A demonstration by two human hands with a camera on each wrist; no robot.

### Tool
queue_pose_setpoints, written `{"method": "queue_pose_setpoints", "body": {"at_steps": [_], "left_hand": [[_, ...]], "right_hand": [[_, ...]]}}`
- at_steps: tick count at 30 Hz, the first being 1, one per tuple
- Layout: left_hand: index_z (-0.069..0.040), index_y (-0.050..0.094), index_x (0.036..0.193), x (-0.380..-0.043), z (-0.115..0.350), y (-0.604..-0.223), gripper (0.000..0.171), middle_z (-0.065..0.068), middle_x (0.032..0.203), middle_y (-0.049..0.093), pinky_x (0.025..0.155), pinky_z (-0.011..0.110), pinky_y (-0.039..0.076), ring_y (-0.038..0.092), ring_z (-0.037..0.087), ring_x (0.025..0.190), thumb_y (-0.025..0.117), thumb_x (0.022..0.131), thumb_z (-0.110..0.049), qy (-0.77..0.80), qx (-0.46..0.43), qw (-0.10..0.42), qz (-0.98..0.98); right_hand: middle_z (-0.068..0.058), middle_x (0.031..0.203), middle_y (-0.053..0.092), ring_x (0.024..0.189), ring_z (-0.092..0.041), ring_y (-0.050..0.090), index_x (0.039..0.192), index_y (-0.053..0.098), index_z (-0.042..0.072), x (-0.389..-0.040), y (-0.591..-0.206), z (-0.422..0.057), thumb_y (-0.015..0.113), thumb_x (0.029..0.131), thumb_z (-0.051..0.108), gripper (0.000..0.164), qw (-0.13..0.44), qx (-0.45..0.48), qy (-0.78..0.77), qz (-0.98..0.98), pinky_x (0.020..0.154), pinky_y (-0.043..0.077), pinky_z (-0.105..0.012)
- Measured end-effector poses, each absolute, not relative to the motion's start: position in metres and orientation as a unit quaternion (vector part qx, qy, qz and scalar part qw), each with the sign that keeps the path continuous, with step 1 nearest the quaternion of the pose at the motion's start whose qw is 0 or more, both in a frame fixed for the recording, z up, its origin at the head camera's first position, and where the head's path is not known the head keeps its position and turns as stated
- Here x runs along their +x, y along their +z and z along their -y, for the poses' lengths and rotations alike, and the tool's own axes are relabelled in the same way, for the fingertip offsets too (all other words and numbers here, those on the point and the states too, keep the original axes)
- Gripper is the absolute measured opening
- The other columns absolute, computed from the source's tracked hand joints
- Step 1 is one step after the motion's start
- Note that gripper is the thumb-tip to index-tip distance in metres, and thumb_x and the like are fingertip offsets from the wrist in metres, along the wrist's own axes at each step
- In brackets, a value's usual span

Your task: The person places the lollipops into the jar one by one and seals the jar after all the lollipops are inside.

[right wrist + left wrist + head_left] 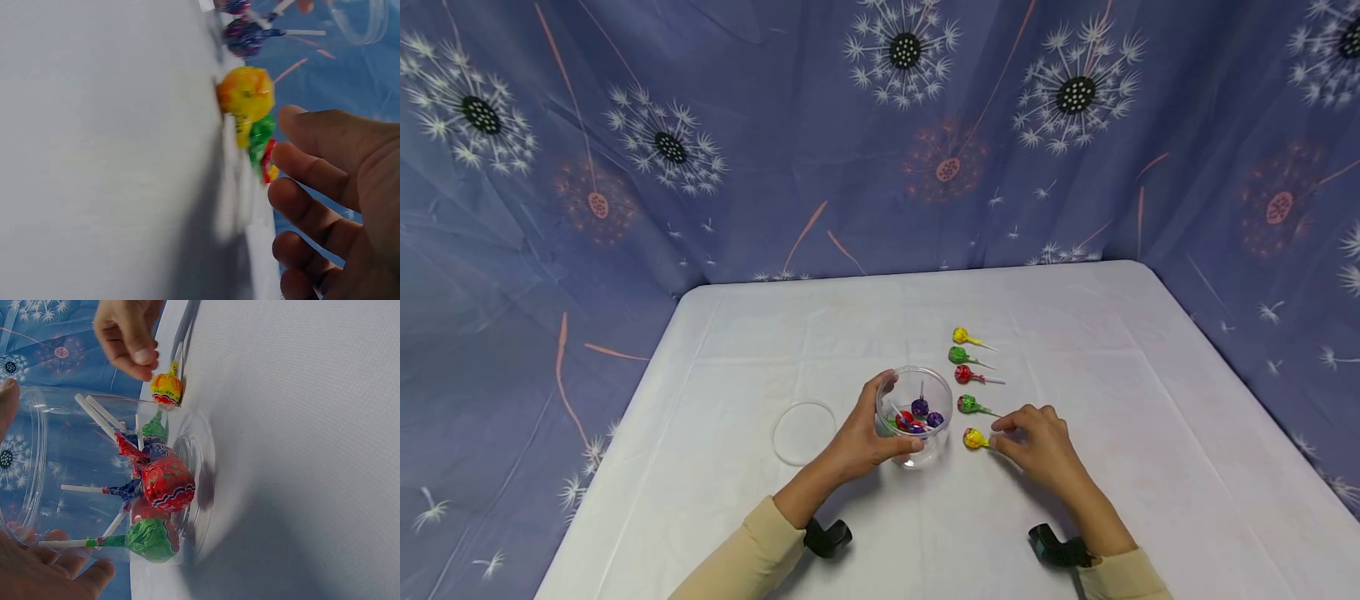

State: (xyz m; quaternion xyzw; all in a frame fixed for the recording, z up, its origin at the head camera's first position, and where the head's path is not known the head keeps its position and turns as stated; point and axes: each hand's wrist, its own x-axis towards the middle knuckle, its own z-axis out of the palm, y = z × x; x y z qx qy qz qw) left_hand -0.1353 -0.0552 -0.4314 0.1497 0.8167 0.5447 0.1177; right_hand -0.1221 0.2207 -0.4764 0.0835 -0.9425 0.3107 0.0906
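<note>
My left hand (867, 433) grips a clear plastic jar (931, 454), thumb on the near side and fingers round the far side. Inside the jar lie several wrapped lollipops, among them a red one (169, 484), a green one (153, 539) and a purple one (920, 407). Just right of the jar, a yellow lollipop (975, 438) rests on the table. My right hand (1037, 446) hovers by its stick, fingers loosely bent; in the right wrist view a gap shows between the fingertips (292, 119) and the yellow wrapper.
Beyond the yellow lollipop, a column of lollipops runs away from me: green (967, 404), red (964, 374), green (958, 355) and yellow (961, 335). A clear round lid (776, 442) lies left of the jar. White cloth covers the table (700, 500); a blue patterned curtain (775, 167) hangs behind.
</note>
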Motion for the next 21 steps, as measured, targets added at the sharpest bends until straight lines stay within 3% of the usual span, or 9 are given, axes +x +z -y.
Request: {"method": "queue_pose_setpoints", "body": {"at_steps": [9, 21], "left_hand": [[-0.026, 0.018, 0.147, -0.14, 0.058, -0.444, 0.097, 0.0, 0.155, 0.028, 0.117, 0.053, 0.018, 0.024, 0.024, 0.145, 0.081, 0.074, -0.028, 0.546, 0.157, 0.112, -0.816], [-0.023, 0.017, 0.148, -0.139, 0.058, -0.443, 0.099, 0.002, 0.155, 0.028, 0.116, 0.055, 0.018, 0.024, 0.026, 0.145, 0.082, 0.073, -0.027, 0.545, 0.157, 0.111, -0.816]], "right_hand": [[0.007, 0.078, 0.059, 0.078, -0.013, 0.042, 0.086, 0.073, 0.019, -0.12, -0.49, -0.224, 0.078, 0.073, 0.015, 0.014, 0.059, 0.077, 0.315, 0.944, 0.074, 0.029, -0.032], [0.006, 0.08, 0.058, 0.079, -0.014, 0.04, 0.086, 0.073, 0.019, -0.12, -0.496, -0.225, 0.079, 0.072, 0.012, 0.016, 0.055, 0.079, 0.322, 0.942, 0.073, 0.026, -0.032]]}}
